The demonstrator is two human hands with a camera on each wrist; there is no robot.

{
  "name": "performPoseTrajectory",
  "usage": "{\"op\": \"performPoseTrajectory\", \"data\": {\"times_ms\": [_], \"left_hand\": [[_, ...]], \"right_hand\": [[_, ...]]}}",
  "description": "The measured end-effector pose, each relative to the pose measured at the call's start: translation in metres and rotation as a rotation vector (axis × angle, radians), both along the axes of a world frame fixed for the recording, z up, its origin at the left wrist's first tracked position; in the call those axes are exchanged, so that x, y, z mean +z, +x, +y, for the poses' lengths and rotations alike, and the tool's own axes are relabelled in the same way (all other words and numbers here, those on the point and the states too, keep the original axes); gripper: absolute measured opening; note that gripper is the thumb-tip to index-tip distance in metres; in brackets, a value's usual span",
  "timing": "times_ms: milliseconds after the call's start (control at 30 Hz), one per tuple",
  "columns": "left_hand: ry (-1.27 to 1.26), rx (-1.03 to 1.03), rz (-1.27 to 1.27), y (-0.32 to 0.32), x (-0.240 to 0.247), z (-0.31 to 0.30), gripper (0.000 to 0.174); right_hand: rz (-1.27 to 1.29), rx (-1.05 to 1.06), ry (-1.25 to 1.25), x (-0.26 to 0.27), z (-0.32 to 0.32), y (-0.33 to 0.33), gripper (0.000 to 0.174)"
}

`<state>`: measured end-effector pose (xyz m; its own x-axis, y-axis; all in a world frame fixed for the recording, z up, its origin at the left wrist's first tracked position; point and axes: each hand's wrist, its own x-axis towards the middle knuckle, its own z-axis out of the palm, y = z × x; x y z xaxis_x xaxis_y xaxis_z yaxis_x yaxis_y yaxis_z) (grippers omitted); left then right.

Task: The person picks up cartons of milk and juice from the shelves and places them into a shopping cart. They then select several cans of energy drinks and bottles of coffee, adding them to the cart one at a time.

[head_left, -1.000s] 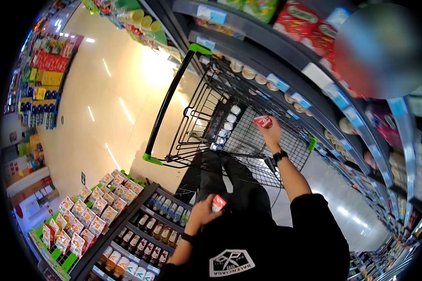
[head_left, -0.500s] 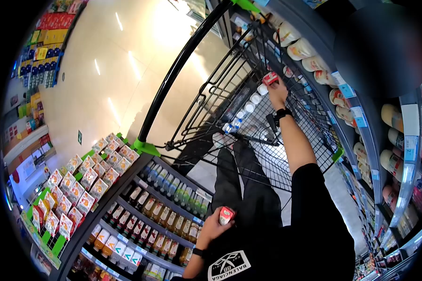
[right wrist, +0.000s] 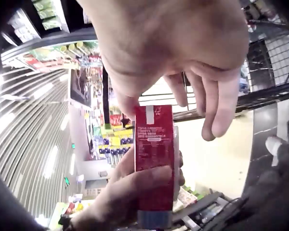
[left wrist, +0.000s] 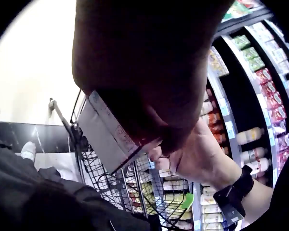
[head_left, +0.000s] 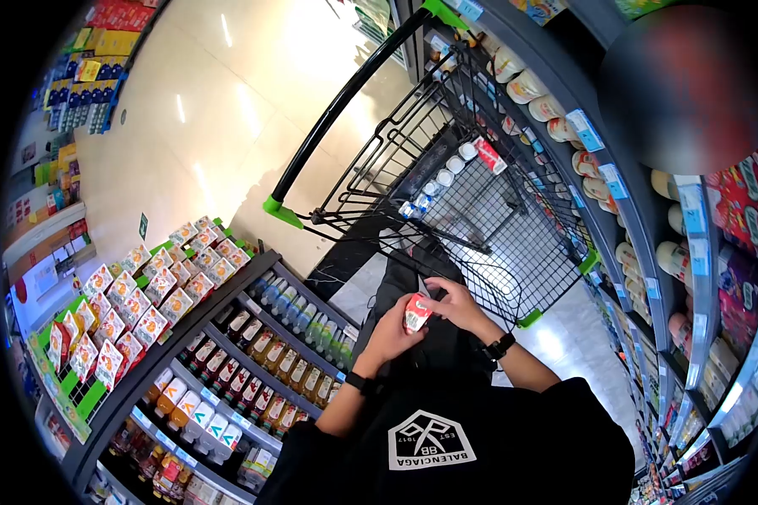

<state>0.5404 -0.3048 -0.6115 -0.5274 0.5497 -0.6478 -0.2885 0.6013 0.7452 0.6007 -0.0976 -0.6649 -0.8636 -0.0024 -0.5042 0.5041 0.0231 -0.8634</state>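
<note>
Two hands of yours are close together: your left hand (head_left: pixel 387 335) grips a red carton (head_left: pixel 417 312); your right hand (head_left: pixel 456 305) is at its end, fingers loosely extended. Beyond, the cart (head_left: pixel 541 252) holds another carton (head_left: pixel 490 156) beside white-topped containers (head_left: pixel 445 178).

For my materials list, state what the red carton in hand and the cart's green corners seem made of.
Red carton: probably coated paperboard, smooth, with flat printed faces and straight edges. Green corners: likely molded plastic, smooth, given their solid bright color.
</note>
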Motion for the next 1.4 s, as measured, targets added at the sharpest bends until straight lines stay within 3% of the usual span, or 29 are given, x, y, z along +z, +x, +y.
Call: {"op": "performPoseTrajectory", "data": {"times_ms": [67, 100, 267, 367, 433, 467, 533, 600, 667, 700, 767, 800, 867, 933, 1033, 1167, 1200, 1267, 1333, 1367, 1400], "left_hand": [[0.022, -0.151, 0.235, -0.007, 0.003, 0.011, 0.082], [0.079, -0.175, 0.299, -0.012, 0.005, 0.018, 0.083], [0.079, -0.190, 0.391, -0.025, 0.021, 0.042, 0.080], [0.057, -0.195, 0.313, -0.034, 0.023, 0.050, 0.073], [0.024, -0.241, 0.347, -0.042, 0.020, 0.051, 0.073], [-0.011, -0.278, 0.378, -0.047, 0.018, 0.052, 0.073], [-0.070, -0.334, 0.709, -0.069, 0.004, 0.053, 0.072], [-0.125, -0.302, 0.999, -0.091, -0.014, 0.049, 0.061], [-0.147, -0.276, 1.208, -0.112, -0.045, 0.046, 0.048], [-0.107, -0.247, 1.242, -0.124, -0.056, 0.048, 0.043], [-0.055, -0.242, 1.249, -0.143, -0.075, 0.053, 0.039], [-0.026, -0.247, 1.251, -0.150, -0.083, 0.056, 0.038], [-0.105, -0.246, 1.203, -0.153, -0.096, 0.061, 0.034], [-0.116, -0.226, 1.219, -0.150, -0.096, 0.061, 0.033], [-0.259, -0.196, 1.206, -0.146, -0.102, 0.062, 0.036], [-0.302, -0.199, 1.176, -0.151, -0.102, 0.061, 0.040], [-0.298, -0.215, 1.170, -0.152, -0.100, 0.063, 0.040], [-0.300, -0.218, 1.168, -0.153, -0.098, 0.064, 0.040], [-0.317, -0.281, 1.107, -0.156, -0.096, 0.065, 0.041], [-0.324, -0.314, 1.113, -0.155, -0.099, 0.062, 0.044], [-0.327, -0.311, 1.115, -0.156, -0.098, 0.062, 0.044]], "right_hand": [[-0.268, -0.075, -0.285, 0.010, 0.003, 0.005, 0.057], [-0.280, -0.090, -0.340, 0.014, 0.003, 0.005, 0.051], [-0.139, -0.255, -0.325, 0.038, 0.009, 0.000, 0.034], [-0.069, -0.283, -0.285, 0.039, 0.016, -0.001, 0.031], [-0.109, -0.313, -0.385, 0.052, 0.025, -0.007, 0.032], [-0.109, -0.316, -0.385, 0.042, 0.033, -0.006, 0.032], [-0.204, -0.419, -0.372, -0.004, 0.058, -0.009, 0.034], [-0.128, -0.598, -0.213, -0.051, 0.088, -0.019, 0.027], [-0.299, -0.895, -0.236, -0.111, 0.120, -0.035, 0.025], [-0.313, -0.889, -0.231, -0.139, 0.134, -0.042, 0.025], [-0.421, -0.989, -0.110, -0.199, 0.157, -0.061, 0.042], [-0.440, -0.979, -0.107, -0.244, 0.170, -0.066, 0.042], [-0.394, -0.824, 0.289, -0.336, 0.189, -0.066, 0.069], [-0.274, -0.493, 0.784, -0.348, 0.207, -0.084, 0.081], [-0.258, -0.496, 0.767, -0.353, 0.213, -0.117, 0.081], [-0.415, -0.414, 0.838, -0.363, 0.217, -0.137, 0.057], [-0.179, -0.323, 0.986, -0.362, 0.214, -0.136, 0.051], [-0.106, -0.397, 1.035, -0.355, 0.206, -0.135, 0.048], [-0.225, -0.490, 0.856, -0.320, 0.200, -0.147, 0.045], [-0.060, -0.462, 0.934, -0.330, 0.205, -0.142, 0.047], [-0.057, -0.460, 0.932, -0.319, 0.204, -0.149, 0.047]]}}
